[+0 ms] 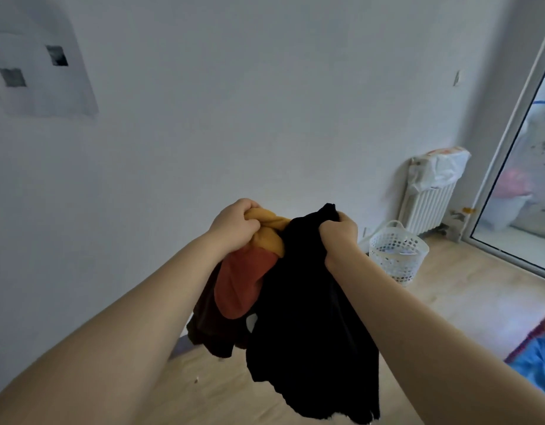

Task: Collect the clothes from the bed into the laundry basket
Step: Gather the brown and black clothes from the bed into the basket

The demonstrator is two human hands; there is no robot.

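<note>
Both bare hands are closed on clothes: left hand [236, 228] grips yellow and rust-orange cloth [249, 259], right hand [338, 234] black soft garment [305, 317]; white perforated plastic laundry basket [398, 256] stands beyond on the floor.

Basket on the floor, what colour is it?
The basket is white with round holes, seen in the head view.
</note>
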